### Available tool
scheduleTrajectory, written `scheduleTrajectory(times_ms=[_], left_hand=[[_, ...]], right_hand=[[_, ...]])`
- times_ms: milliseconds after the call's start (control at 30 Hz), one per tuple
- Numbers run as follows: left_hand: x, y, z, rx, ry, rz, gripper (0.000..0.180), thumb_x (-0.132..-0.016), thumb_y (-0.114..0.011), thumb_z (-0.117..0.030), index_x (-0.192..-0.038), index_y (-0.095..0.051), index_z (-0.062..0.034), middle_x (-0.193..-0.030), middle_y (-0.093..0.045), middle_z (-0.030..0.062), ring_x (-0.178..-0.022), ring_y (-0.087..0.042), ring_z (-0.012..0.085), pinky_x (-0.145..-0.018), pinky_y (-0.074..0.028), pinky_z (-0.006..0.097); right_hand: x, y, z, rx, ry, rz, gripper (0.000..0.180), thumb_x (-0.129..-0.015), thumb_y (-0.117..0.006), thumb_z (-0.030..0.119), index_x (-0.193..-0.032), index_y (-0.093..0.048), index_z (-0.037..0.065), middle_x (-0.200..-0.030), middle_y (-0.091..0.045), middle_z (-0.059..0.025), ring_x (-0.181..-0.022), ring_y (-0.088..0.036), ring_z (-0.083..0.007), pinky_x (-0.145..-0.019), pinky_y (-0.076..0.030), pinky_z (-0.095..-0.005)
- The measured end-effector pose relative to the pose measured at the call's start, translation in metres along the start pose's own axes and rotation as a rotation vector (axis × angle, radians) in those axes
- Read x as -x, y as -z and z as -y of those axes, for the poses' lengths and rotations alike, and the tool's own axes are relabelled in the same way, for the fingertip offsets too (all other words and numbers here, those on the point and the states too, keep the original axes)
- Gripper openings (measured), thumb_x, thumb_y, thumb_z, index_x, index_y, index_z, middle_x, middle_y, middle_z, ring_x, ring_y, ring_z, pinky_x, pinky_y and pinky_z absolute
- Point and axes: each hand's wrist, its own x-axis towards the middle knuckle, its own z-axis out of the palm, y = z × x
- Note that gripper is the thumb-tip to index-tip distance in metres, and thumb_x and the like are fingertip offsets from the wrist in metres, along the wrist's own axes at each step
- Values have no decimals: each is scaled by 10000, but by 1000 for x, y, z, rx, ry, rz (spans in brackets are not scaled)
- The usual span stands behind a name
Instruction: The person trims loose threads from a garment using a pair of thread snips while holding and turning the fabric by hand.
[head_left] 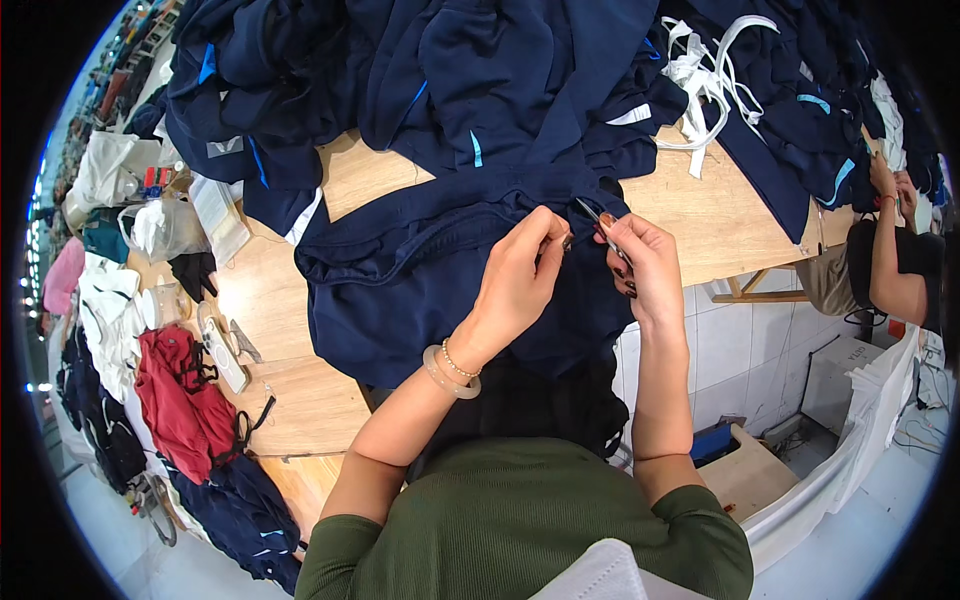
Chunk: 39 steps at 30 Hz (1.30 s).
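Note:
A navy blue garment (420,315) with a gathered waistband lies in front of me, over the table's near edge. My left hand (520,275) is above its waistband with thumb and fingers pinched together. Whatever is between those fingertips is too small to make out. Close by on the right, my right hand (648,262) is closed around a small pair of scissors (592,213). Their pointed metal tip is directed up and left, just over the waistband, and the fingers mostly hide the handles.
Piled navy garments (490,80) cover the table's far side. White straps (705,90) lie tangled at the far right. On the left are a red garment (185,400), a white phone-like object (222,350) and plastic bags (165,230). Another person's arm (884,240) shows at right.

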Motion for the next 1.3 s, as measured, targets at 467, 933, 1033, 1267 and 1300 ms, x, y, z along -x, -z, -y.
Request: scheduleTrajectory(times_ms=[467,933,1033,1267,1300], left_hand=[[7,-4,0,-32,0,28,84,-927,-538,89,-917,-495,18,-896,-582,75,-716,-546,113,-670,-485,247],[70,-47,-14,-263,-247,659,282,-795,-746,-293,-759,-619,-43,-859,-557,46,-795,-594,228,-640,-508,347],[28,-6,-24,-470,-321,154,243,-762,-778,-216,-755,-584,-68,-828,-567,71,-789,-564,279,-668,-491,371],[-3,37,15,-777,-272,-134,282,-686,-763,-56,-928,-622,-84,-1024,-561,51,-1006,-538,270,-907,-403,421],[-1,36,21,-839,-309,-146,294,-660,-765,-34,-914,-627,-85,-1004,-564,44,-1014,-539,262,-913,-388,418]], right_hand=[[-1,3,4,-18,-22,-12,224,-917,-670,229,-788,-639,48,-543,-440,52,-430,-333,-6,-388,-173,-188],[3,61,39,126,517,-230,323,-1027,-521,327,-1127,-594,29,-752,-468,29,-702,-419,-53,-634,-352,-221],[-12,47,31,310,544,-137,207,-927,-658,161,-1096,-637,44,-745,-436,61,-673,-397,-40,-598,-338,-200],[-46,-11,18,935,591,-79,369,-807,-784,251,-1086,-685,31,-834,-708,-166,-739,-692,-218,-620,-486,-345],[-54,-12,10,857,563,-154,272,-828,-768,215,-981,-678,9,-725,-607,-73,-670,-548,-137,-578,-406,-300]])
